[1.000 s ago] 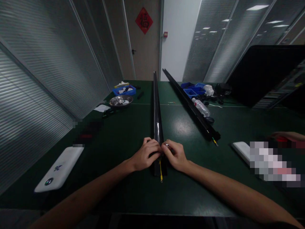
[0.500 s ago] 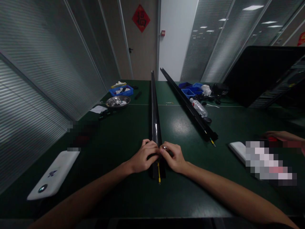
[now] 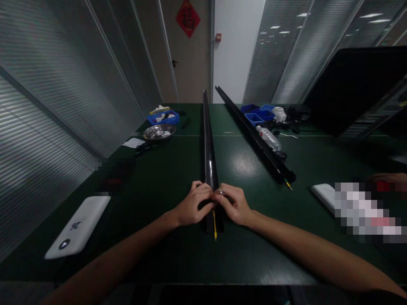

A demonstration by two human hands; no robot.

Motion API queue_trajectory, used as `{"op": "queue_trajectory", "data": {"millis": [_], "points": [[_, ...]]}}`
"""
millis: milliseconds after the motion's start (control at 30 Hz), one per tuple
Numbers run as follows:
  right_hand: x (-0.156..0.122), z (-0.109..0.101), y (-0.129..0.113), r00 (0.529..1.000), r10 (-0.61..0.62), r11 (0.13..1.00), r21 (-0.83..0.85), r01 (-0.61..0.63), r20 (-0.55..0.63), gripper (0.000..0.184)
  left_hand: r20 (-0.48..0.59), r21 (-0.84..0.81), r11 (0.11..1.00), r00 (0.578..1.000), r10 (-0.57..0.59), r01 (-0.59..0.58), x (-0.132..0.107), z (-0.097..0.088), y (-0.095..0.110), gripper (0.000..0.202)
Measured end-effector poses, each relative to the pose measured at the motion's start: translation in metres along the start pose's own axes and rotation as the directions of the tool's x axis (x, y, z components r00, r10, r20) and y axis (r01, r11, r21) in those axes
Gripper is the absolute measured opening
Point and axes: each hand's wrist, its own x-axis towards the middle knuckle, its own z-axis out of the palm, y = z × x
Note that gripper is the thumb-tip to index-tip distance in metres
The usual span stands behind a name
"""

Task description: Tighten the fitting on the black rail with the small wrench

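Observation:
A long, glossy black profile runs away from me down the middle of the table. My left hand is closed over its near end from the left, fingers curled across the top. From the right, my right hand grips the same end, its thumb and fingers pinched close to the left fingertips. A small shiny metal piece shows at the right fingers; whether it is a ring I cannot tell. Below the hands a yellow wire with a ring terminal sticks out toward me. What lies between the fingertips is hidden.
To the right lies a second black profile, beside a plastic bottle and blue bins. A metal bowl and blue tray stand back left. White devices flank me. Another person's hand is at far right.
The view has shifted slightly. Both hands keep their hold at the profile's near end, with hardly any movement. The other person's hand at right has moved farther toward the edge.

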Motion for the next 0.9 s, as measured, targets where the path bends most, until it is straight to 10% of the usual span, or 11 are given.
{"op": "queue_trajectory", "data": {"millis": [900], "points": [[-0.0013,0.0044,-0.0022,0.994,-0.003,0.992,-0.124,-0.010,-0.106,0.024,-0.010,0.052,0.999,1.000,-0.015,0.015,0.0002,-0.0006,0.0030,0.018]]}}
